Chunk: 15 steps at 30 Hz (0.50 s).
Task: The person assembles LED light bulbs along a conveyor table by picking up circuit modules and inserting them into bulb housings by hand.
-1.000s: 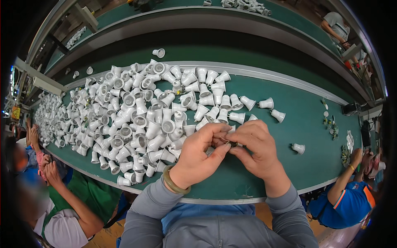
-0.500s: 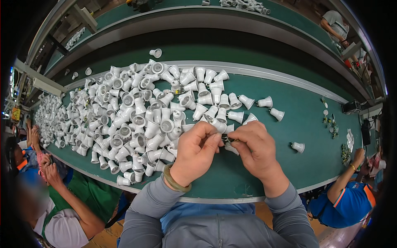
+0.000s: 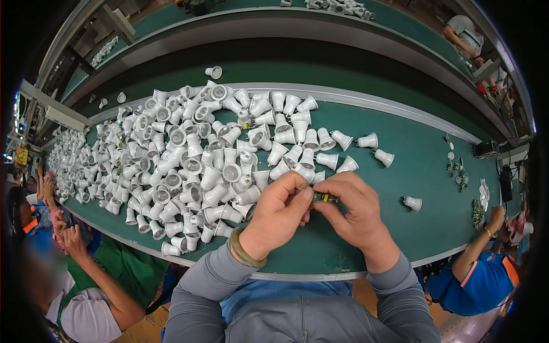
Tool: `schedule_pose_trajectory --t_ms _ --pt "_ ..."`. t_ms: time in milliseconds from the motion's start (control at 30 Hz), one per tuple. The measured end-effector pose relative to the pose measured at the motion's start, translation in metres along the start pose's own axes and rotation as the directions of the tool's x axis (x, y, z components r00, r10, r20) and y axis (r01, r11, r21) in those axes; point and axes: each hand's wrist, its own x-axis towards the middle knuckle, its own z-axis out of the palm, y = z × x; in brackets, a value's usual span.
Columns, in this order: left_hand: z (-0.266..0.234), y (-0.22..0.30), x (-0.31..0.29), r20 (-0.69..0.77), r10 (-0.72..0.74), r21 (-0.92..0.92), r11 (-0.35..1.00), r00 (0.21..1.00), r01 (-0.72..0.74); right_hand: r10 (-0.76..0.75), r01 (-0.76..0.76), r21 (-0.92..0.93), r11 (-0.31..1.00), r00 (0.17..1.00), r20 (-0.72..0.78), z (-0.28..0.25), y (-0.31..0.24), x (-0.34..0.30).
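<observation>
Both of my hands are together over the front middle of the bench, fingertips nearly touching. My right hand (image 3: pixel 355 214) pinches a small circuit board (image 3: pixel 326 198) with a yellow part on it, between thumb and forefinger. My left hand (image 3: pixel 275 212), a jade-coloured bangle on its wrist, is closed in a pinch right beside the board; what sits between its fingertips is hidden. Just beyond my fingers lie white cup-shaped lamp housings (image 3: pixel 347 164), the nearest ones of a big heap (image 3: pixel 189 166) spreading left.
A lone housing (image 3: pixel 412 203) lies right of my hands. Farther right are loose small circuit boards (image 3: pixel 478 214) and white discs (image 3: pixel 484 193) by a co-worker's arm (image 3: pixel 480 243). Another co-worker (image 3: pixel 91 280) sits at left. A raised metal rail (image 3: pixel 366 98) borders the bench's far side.
The circuit board's yellow part has come into view between my fingertips. My left hand has shifted slightly right, and my right fingers have turned a little; the heap stays as it was.
</observation>
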Motion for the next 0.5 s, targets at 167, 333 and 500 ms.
schedule_pose_trajectory --t_ms 167,333,500 --pt "0.000 -0.004 -0.004 -0.032 0.268 0.282 0.927 0.963 -0.249 -0.022 0.021 -0.011 1.000 1.000 -0.021 -0.001 -0.002 0.001" --pt "-0.017 0.010 0.001 -0.231 0.373 0.098 0.928 0.899 -0.360 0.048 -0.049 -0.001 0.999 0.976 -0.213 -0.013 0.008 0.001" --pt "-0.005 0.007 -0.003 -0.110 0.151 -0.061 0.985 0.982 -0.158 0.007 -0.007 -0.003 1.000 0.993 -0.121 -0.007 0.003 -0.001"
